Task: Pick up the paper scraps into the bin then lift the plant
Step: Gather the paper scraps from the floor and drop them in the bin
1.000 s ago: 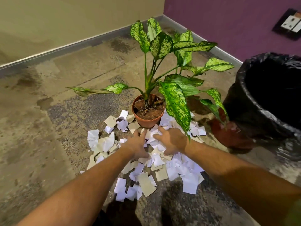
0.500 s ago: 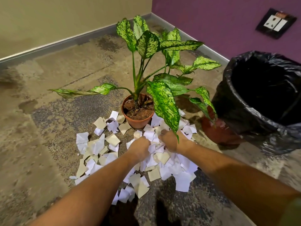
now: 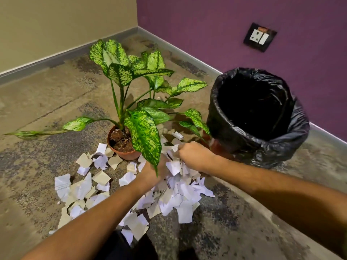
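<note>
I have both hands down in the heap of paper scraps (image 3: 180, 196) on the floor (image 3: 47, 102), and I judge this to be the first real gather of the job, not the end of it. My right hand (image 3: 195, 156) is closed in a fist on a bunch of white scraps, raised a little off the pile; my left hand (image 3: 150, 173) is pressed against the same bunch from the other side, but a drooping leaf of the plant (image 3: 142, 136) hangs across it, so I cannot tell whether its grip is closed or merely cupped. The bin (image 3: 259, 117), lined with a black bag, stands just beside the heap on my right, its mouth wide and dark; I cannot see any paper inside it. Nearly everything is left to do: scraps lie thick under my forearms, spread out to the left in a loose fan, and several sit touching the terracotta pot (image 3: 124, 147), with a few behind it toward the bin. The plant stands upright in its pot, untouched, between the corner of the room and the pile. By my reckoning, several more handfuls must go over the bin's rim before I can turn to lifting the pot, and the low leaves will be in my way while I work close to it.
</note>
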